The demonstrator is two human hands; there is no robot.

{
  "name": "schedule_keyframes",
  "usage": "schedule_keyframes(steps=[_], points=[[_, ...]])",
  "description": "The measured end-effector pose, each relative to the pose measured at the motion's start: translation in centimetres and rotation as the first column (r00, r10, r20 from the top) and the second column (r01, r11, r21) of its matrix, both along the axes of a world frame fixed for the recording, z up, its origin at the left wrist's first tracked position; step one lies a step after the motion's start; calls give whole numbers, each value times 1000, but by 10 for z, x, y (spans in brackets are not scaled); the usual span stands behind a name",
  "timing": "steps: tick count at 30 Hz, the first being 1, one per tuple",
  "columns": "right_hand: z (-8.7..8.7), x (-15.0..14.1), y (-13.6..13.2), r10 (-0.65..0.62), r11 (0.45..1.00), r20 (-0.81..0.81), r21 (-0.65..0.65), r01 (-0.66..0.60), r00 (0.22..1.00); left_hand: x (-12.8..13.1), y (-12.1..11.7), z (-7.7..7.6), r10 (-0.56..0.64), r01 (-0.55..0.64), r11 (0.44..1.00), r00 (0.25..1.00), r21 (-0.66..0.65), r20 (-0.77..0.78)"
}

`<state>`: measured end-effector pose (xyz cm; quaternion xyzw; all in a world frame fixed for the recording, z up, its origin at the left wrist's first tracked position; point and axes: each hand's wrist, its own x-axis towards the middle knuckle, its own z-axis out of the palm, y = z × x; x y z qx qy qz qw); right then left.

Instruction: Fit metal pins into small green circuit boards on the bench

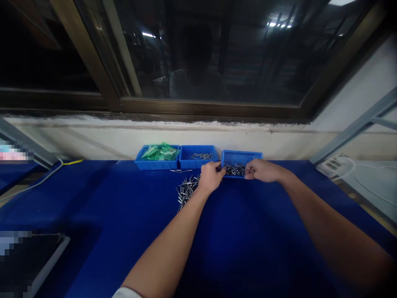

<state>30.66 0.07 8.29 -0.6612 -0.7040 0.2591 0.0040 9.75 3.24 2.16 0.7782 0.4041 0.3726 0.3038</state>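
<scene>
My left hand is at the left end of the right-hand blue bin, with thumb and forefinger closed on its edge. Several small shiny metal pins, shaped like rivets, lie inside that bin. Over its front right corner, my right hand has its fingers curled together among the pins; whatever is between the fingertips is hidden. A loose pile of similar metal pins lies on the blue table, partly covered by my left hand and forearm.
A middle blue bin holds some metal pins, and the left blue bin holds green plastic bags. A few pins lie in front of them. Behind runs a wall under a window. A dark flat object rests at the lower left.
</scene>
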Motion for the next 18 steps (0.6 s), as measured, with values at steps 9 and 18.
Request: schedule_keyframes(steps=[9,18], points=[[77,-42,46,104,848,19,521,-99,994,2,-2,-1,9,-4,996,998,-93,55],[54,-88,92,249,830,187,465,-309,950,0,-4,2,-7,15,991,998,-132,62]])
